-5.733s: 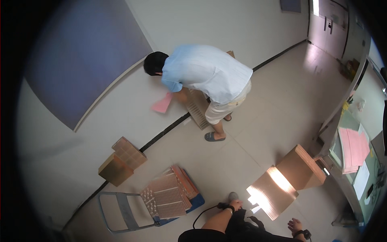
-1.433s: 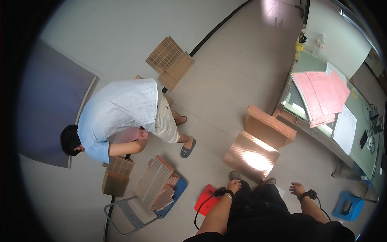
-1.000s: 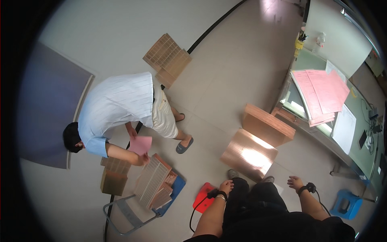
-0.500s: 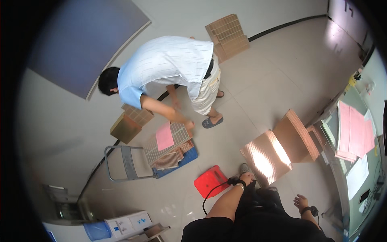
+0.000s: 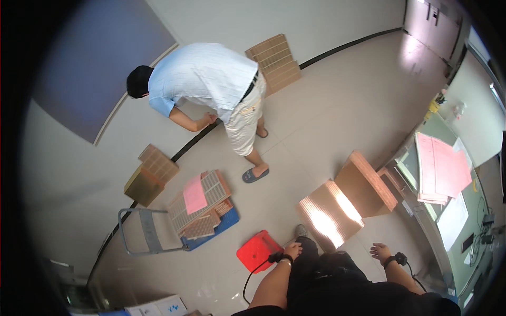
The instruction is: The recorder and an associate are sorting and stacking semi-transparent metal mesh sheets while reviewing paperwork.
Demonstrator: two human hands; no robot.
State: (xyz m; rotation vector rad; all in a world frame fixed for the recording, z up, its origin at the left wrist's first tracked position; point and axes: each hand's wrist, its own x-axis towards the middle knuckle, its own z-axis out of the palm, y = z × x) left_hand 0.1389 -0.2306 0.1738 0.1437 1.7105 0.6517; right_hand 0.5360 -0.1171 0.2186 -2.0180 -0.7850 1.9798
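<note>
Two bare hands are at the near side, both free: the left hand [image 5: 293,250] has its fingers loosely bent and slightly apart, while the right hand [image 5: 378,253] spreads its fingers wide. One copper-coloured ridged panel [image 5: 329,216] sits just beyond and between them, with one brown stack [image 5: 361,187] on its far right side. One red stool [image 5: 258,252] is just left of the left hand. Farther left, one blue trolley [image 5: 229,224] carries piled gridded boards [image 5: 213,190] and one pink sheet [image 5: 195,195]. Several pink papers [image 5: 440,168] overlap on the table [image 5: 433,124] at right.

Floor [image 5: 295,163] stretches between the trolley's right edge and the panel's left edge; the table edge runs close to the stack. A co-worker [image 5: 203,76], reaching over the boards half a second ago, now bends toward the wall, hand off the pile.
</note>
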